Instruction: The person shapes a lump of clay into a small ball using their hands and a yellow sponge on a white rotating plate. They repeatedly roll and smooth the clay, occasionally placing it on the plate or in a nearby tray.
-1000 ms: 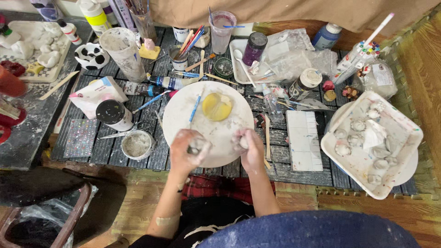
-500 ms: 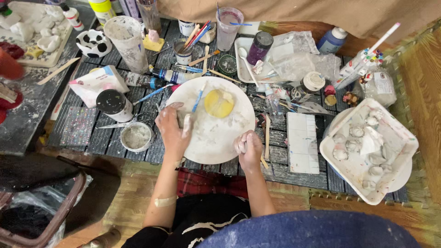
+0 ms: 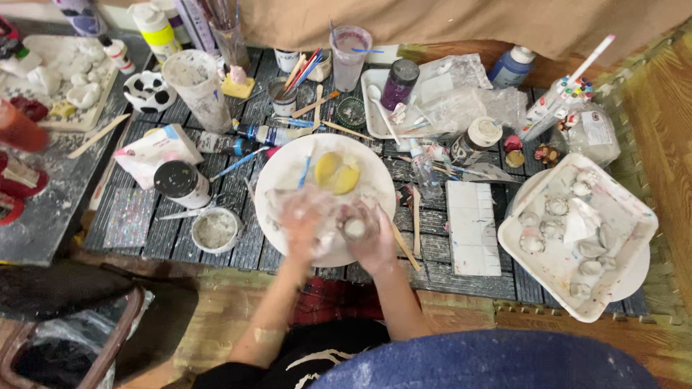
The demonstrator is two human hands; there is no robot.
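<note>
White clay piece [image 3: 354, 229] now sits between both hands over the white plate [image 3: 288, 169]. The left hand [image 3: 306, 225], earlier apart at the plate's left, has joined the right hand [image 3: 369, 234]; fingers curl around it, blurred.

Small white clay lump [image 3: 354, 229], rounded, near edge of round white plate [image 3: 288, 169] at table centre. Plate flat, smeared white, yellow paint blob [image 3: 336, 173] on far side.
</note>
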